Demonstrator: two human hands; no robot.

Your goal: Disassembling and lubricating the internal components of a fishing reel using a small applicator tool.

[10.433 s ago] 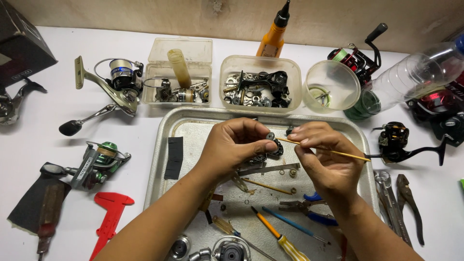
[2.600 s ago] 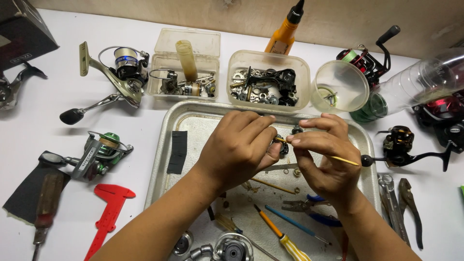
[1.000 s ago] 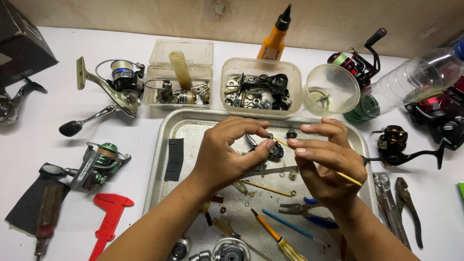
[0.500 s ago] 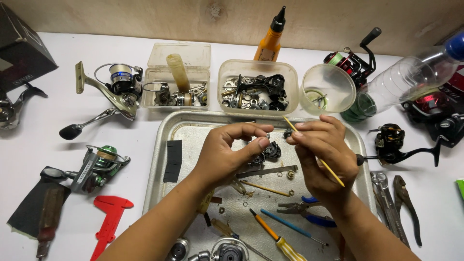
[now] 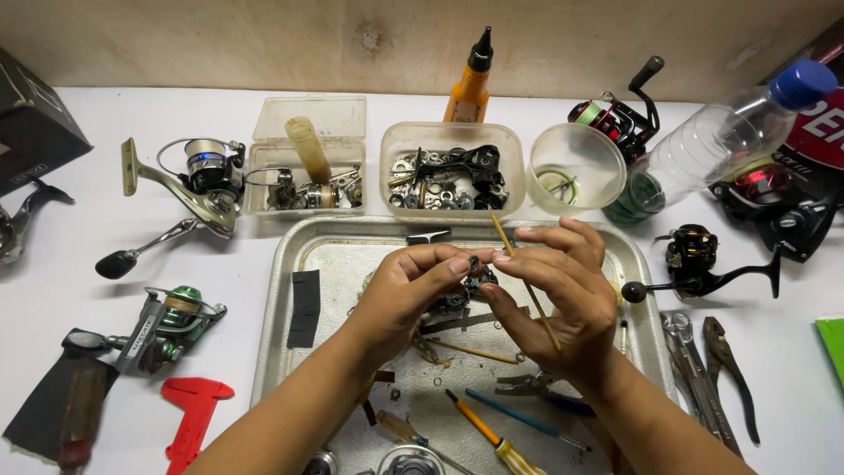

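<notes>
Tilted up steeper than half a second ago, the thin stick (image 5: 526,283) sits pinched in my right hand (image 5: 563,303) fingers while my left hand (image 5: 406,290) fingers grip the small dark reel part (image 5: 479,274) between them, still apart, other parts lying loose in the metal tray (image 5: 343,255) below.

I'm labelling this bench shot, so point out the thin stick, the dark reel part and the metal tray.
thin stick (image 5: 504,239), head view, upper shaft.
dark reel part (image 5: 479,274), head view, top of part.
metal tray (image 5: 352,230), head view, far rim.

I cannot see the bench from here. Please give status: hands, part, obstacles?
Left hand pinching small dark reel part above metal tray. Right hand touching part, holding thin wooden stick. Loose tools in tray below, none blocking.
</notes>
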